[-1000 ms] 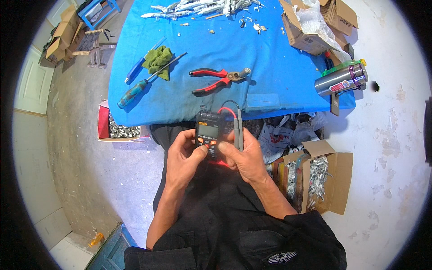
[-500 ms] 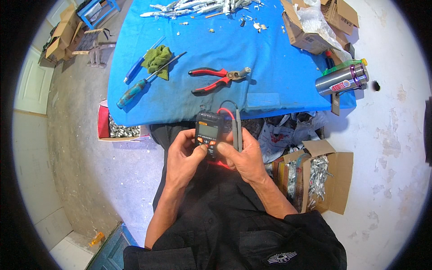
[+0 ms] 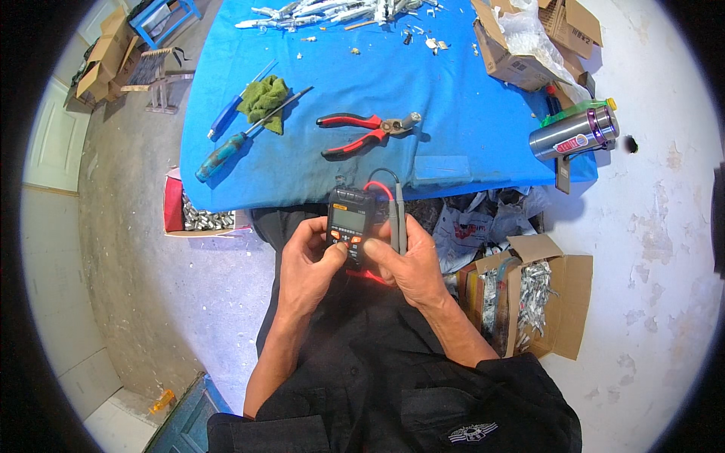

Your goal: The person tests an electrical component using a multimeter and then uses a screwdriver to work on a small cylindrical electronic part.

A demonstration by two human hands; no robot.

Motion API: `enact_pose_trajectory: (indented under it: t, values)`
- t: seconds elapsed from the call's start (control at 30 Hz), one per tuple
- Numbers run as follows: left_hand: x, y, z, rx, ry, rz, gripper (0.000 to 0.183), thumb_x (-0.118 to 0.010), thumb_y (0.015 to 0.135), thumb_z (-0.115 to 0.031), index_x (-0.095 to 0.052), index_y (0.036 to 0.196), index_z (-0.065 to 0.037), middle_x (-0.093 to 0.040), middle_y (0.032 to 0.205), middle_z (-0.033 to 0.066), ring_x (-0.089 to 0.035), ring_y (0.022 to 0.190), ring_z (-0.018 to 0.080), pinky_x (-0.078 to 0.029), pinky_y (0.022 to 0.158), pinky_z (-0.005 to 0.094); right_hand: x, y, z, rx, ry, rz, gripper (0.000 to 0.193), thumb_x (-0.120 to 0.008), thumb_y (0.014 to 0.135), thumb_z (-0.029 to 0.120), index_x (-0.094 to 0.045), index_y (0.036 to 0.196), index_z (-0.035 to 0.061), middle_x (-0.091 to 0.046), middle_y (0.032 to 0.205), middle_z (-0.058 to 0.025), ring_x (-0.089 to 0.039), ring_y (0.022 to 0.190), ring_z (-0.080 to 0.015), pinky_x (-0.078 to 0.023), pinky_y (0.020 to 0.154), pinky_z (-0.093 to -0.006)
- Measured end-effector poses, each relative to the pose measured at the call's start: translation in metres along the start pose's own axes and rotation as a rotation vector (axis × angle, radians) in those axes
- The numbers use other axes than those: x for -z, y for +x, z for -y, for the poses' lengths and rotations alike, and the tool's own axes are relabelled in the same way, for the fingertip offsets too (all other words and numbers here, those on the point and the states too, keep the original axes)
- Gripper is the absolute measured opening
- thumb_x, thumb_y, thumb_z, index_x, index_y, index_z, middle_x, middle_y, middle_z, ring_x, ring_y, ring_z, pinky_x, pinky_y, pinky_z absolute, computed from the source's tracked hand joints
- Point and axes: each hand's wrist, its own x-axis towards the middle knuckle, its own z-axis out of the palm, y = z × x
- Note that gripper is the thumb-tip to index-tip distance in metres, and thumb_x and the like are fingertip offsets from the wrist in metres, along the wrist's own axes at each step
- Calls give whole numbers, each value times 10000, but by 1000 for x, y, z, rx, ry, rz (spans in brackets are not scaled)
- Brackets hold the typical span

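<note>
Between my hands, just in front of the table edge, is a black handheld multimeter (image 3: 350,219) with a grey screen and orange buttons. My left hand (image 3: 306,260) grips its left side, the thumb lying on the lower buttons. Closed around its right side is my right hand (image 3: 411,260), which also holds the grey test probes (image 3: 398,219) upright beside the meter. Red and black leads loop from the probes over the meter's top, and some red lead hangs below it. Red-and-black pliers (image 3: 362,136) lie with jaws apart on the table beyond.
On the blue-covered table (image 3: 302,177) lie a teal-handled screwdriver (image 3: 220,157), a blue tool (image 3: 226,117), a green cloth (image 3: 264,98) and a heap of metal strips (image 3: 332,11). A steel flask (image 3: 570,136) stands at the right. Boxes of metal parts (image 3: 208,219) flank my legs.
Hardly anything differs. Both hands keep the same hold on the multimeter and probes, and the tools on the table stay put.
</note>
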Motion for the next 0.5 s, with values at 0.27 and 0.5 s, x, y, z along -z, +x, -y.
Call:
enact_pose_trajectory:
  t: [0.27,0.5]
  values:
    - [0,-1,0,26,2,-7,310,-643,894,14,-597,1200,40,-674,1069,62,-640,991,125,-521,895,283,1,1,-4,3,-27,-8,255,-762,923,105,-538,1020,31,-588,727,-12,-534,524,-65,-417,449,-226]
    - [0,-2,-2,38,6,-11,310,-645,893,10,-597,1199,42,-675,1066,62,-640,987,123,-518,898,278,0,1,-4,1,5,1,266,-770,922,115,-538,1021,30,-586,726,-10,-530,522,-63,-415,449,-224]
